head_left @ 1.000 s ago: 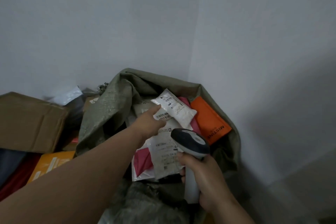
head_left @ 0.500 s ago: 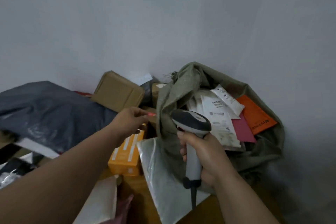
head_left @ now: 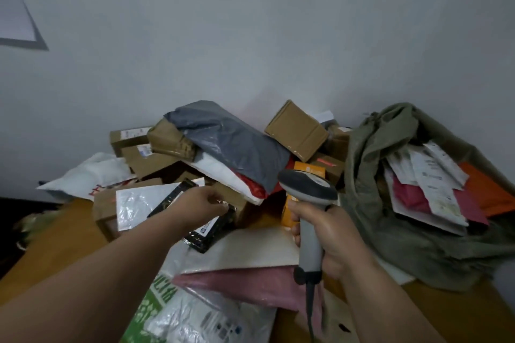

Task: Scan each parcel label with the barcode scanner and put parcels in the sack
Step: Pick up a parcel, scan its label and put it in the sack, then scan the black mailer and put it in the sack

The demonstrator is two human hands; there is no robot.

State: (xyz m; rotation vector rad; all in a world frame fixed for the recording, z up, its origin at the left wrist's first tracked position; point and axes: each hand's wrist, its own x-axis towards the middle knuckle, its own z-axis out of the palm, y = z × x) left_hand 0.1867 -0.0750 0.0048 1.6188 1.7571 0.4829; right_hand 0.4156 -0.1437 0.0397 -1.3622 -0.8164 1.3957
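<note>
My right hand (head_left: 327,234) grips the handle of the grey barcode scanner (head_left: 308,203), head up and facing the pile. My left hand (head_left: 200,205) reaches over a flat black parcel (head_left: 211,227) with a white label, fingers curled down at its top edge; whether they hold it is unclear. The olive sack (head_left: 390,203) stands open at the right, with white, pink and orange parcels (head_left: 429,186) inside. A pile of parcels covers the wooden table (head_left: 64,234): brown boxes (head_left: 296,131), a grey poly bag (head_left: 234,147), white mailers (head_left: 139,203).
A pink mailer (head_left: 245,284) and a white-green bag (head_left: 189,317) lie near the table's front edge under my arms. An orange box (head_left: 306,172) stands behind the scanner. White walls meet in the corner behind the sack. A framed sheet (head_left: 16,17) hangs at the upper left.
My left hand let go of the white parcel in the sack and swung left to the black parcel in the pile. The view turned left; the scanner stayed in my right hand.
</note>
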